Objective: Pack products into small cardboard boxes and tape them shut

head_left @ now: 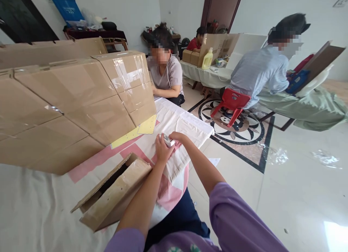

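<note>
Head view: left hand (161,150) and right hand (178,137) both grip one small white object (168,140).

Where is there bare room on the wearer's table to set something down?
Bare pale cloth shows left of the open cardboard box, in front of the large taped boxes. Another free patch lies farther off, between the yellow sheet and the cloth's right edge. It is crowded where the left hand and right hand meet at the small white item.
</note>
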